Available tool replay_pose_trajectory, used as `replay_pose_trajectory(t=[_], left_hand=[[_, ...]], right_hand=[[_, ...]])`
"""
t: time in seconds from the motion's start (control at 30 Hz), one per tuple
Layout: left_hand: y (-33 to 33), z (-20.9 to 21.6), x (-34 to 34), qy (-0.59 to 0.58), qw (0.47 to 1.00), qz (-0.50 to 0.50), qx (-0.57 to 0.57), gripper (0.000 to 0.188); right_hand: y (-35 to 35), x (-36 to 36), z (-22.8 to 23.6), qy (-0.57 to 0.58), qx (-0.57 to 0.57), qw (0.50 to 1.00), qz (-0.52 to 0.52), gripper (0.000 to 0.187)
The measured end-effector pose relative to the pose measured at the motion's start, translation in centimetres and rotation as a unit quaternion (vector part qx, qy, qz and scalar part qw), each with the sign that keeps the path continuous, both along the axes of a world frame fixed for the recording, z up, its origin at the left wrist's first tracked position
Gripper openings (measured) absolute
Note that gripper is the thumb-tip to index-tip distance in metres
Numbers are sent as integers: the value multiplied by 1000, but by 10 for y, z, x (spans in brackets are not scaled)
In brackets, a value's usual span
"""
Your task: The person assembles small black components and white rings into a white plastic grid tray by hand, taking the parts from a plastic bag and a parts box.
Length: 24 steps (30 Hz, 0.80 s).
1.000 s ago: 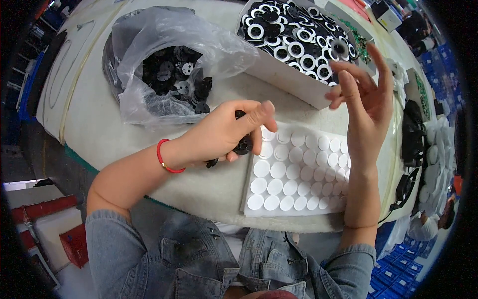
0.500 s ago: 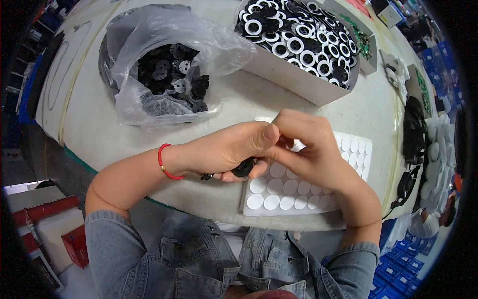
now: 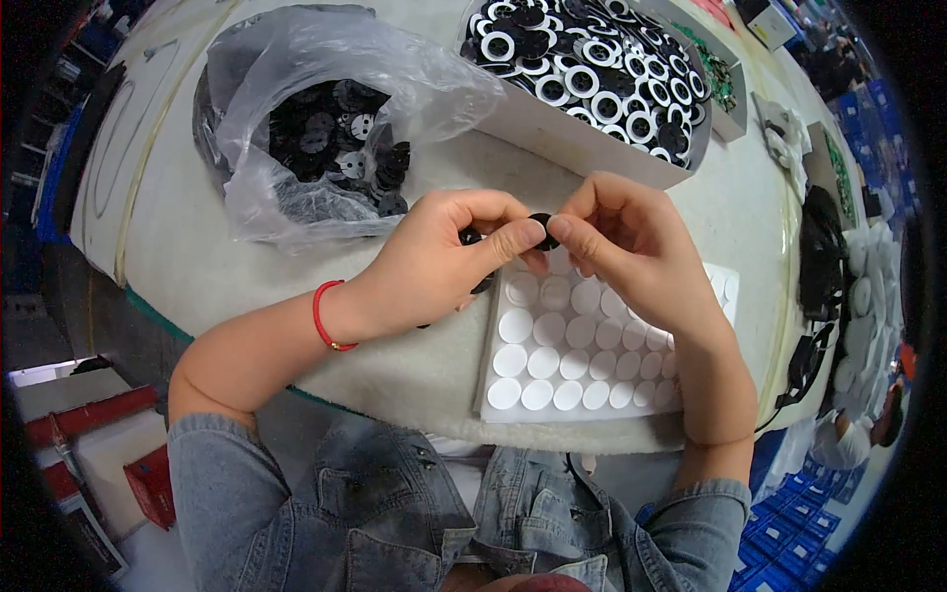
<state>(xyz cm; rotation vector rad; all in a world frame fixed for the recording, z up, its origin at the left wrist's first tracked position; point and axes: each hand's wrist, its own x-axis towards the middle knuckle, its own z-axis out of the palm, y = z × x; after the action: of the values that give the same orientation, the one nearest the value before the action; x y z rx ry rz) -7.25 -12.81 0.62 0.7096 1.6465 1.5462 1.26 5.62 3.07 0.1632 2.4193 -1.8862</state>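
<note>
A small round black disc (image 3: 543, 231) is held up between the fingertips of both hands. My left hand (image 3: 429, 259), with a red cord bracelet at the wrist, pinches its left side and keeps more black pieces (image 3: 471, 237) in its curled fingers. My right hand (image 3: 639, 245) pinches the right side with thumb and fingers. Beneath and nearer me lies a white sheet (image 3: 582, 416) bearing rows of round white stickers (image 3: 509, 360); my right hand covers part of it. A clear plastic bag (image 3: 326, 49) at the left holds black discs with small holes (image 3: 318, 133).
Beyond my hands, a white box (image 3: 582, 153) is heaped with black discs carrying white rings (image 3: 582, 81). Behind it a narrower box holds green circuit boards (image 3: 720, 79). Black cables (image 3: 819, 257) lie along the table's right side. Another person (image 3: 848, 439) is far right.
Both hands have risen away from me and turned, uncovering more of the sticker sheet. The black disc between their fingertips now shows clearly.
</note>
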Motion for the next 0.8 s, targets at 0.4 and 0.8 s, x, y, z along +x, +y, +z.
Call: replay_pose_trajectory(t=[0.4, 0.8], left_hand=[[-3, -7, -18, -14, 999, 35, -27, 23], [-1, -6, -16, -86, 996, -8, -3, 23]], right_hand=[[-18, 8, -1, 91, 256, 922, 274, 9], [-16, 19, 3, 60, 107, 854, 505, 10]])
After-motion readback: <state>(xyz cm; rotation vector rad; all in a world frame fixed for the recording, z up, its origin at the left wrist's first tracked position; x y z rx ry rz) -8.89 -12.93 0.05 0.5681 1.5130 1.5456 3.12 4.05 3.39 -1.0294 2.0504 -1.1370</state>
